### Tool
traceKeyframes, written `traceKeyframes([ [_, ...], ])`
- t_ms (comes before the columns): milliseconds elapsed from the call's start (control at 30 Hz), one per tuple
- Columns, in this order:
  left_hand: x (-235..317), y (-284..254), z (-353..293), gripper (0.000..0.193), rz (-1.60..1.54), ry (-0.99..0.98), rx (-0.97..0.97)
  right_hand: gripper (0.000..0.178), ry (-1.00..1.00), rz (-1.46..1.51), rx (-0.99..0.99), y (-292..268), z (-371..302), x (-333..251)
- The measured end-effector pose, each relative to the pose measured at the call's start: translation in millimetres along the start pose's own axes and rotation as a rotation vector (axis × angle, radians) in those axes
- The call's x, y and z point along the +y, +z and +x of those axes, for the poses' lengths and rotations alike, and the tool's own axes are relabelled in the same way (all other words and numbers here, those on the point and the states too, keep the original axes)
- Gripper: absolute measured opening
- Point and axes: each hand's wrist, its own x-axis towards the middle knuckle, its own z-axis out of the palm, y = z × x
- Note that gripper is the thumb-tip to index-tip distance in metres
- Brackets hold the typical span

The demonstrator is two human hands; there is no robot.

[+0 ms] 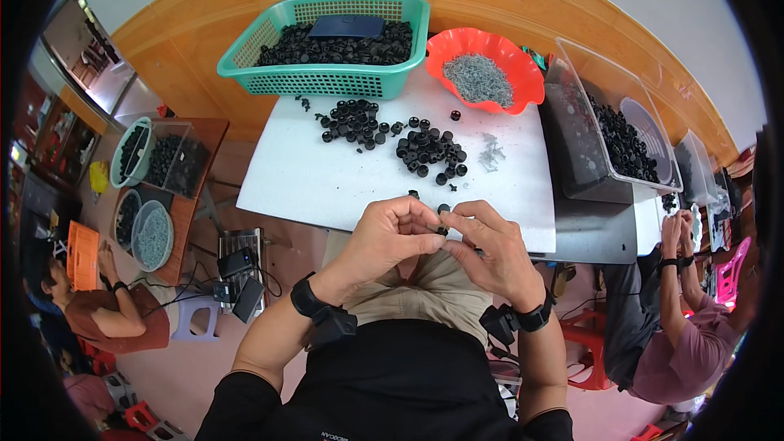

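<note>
My left hand (pixel 396 237) and my right hand (pixel 493 250) meet just beyond the near edge of the white tabletop (pixel 278 171). Both are closed, with fingertips pinched around a small black plastic part (pixel 443 229) between them. A black knob-like end (pixel 444 208) sticks up by the right fingertips; whether it belongs to the same part is hidden by my fingers. Another small black piece (pixel 413 194) shows just past the left fingers. Beyond my hands lie two loose heaps of round black caps (pixel 430 148), with a few small clear-grey pieces (pixel 492 152) to their right.
A green basket (pixel 327 82) of black parts and a red scalloped bowl (pixel 527 86) of small grey pieces stand at the back. To the right is a clear bin (pixel 600 184). One person (pixel 122 310) works at left, another (pixel 682 335) at right.
</note>
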Motion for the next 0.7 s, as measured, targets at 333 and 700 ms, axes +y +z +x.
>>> traceKeyframes([
  [333,1,2,-3,0.017,-0.179,-0.144,-0.048,0.033,0.001,0.085,0.02,5,-2,4],
  [700,-4,2,-4,0.017,-0.413,-0.168,-0.036,0.036,0.023,0.212,0.135,18,-4,6],
])
